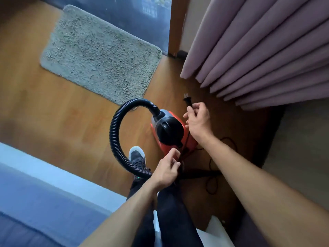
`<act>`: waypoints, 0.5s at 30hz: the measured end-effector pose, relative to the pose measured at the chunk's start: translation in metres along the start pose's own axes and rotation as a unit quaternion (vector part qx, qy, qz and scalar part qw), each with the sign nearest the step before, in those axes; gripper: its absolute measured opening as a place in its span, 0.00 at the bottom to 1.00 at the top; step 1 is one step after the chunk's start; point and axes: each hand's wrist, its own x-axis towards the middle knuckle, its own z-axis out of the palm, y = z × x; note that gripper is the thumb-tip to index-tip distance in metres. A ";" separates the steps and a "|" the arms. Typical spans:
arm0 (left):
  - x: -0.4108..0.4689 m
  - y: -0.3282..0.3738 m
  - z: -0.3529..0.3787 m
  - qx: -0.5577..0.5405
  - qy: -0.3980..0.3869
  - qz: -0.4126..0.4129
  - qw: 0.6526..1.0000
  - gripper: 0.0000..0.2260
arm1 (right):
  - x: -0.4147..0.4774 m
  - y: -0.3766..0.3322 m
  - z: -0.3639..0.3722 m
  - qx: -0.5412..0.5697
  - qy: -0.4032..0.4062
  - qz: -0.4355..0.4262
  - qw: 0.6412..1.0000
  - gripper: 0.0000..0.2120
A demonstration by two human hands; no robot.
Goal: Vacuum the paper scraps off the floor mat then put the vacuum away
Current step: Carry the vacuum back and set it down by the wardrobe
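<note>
A small red and black vacuum (170, 132) sits on the wood floor (53, 113) in the middle of the frame. Its black bendy hose (115, 132) loops up and round to the left, then comes back down to the left hand (167, 171). The grey fuzzy floor mat (99, 56) lies in the upper left, just beside the top of the hose loop. No paper scraps show on it.

The right hand (198, 121) is just right of the vacuum, with its fingers pinched on the black cord (212, 177) right below the plug (187, 98). The left hand is closed near the end of the hose, and it seems to hold the cord too, but that part is blurry. More cord lies in loops on the floor at the lower right. Pink curtains (263, 50) hang in the upper right. A dark shoe (137, 156) stands inside the hose loop.
</note>
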 end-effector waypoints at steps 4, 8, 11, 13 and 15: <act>-0.013 -0.022 0.010 -0.028 0.020 -0.024 0.999 0.09 | -0.010 0.014 0.018 -0.043 -0.031 -0.008 0.999 0.03; -0.013 -0.032 0.016 -0.058 0.027 -0.039 0.997 0.09 | -0.010 0.021 0.034 -0.087 -0.044 -0.019 0.995 0.07; -0.008 -0.036 0.020 -0.079 0.032 -0.047 0.995 0.10 | -0.008 0.022 0.044 -0.109 -0.056 -0.026 0.992 0.06; -0.004 -0.037 0.022 -0.098 0.032 -0.050 0.993 0.10 | -0.005 0.025 0.049 -0.116 -0.058 -0.030 0.991 0.06; 0.000 -0.039 0.023 -0.112 0.027 -0.055 0.992 0.10 | -0.001 0.028 0.054 -0.127 -0.059 -0.029 0.990 0.06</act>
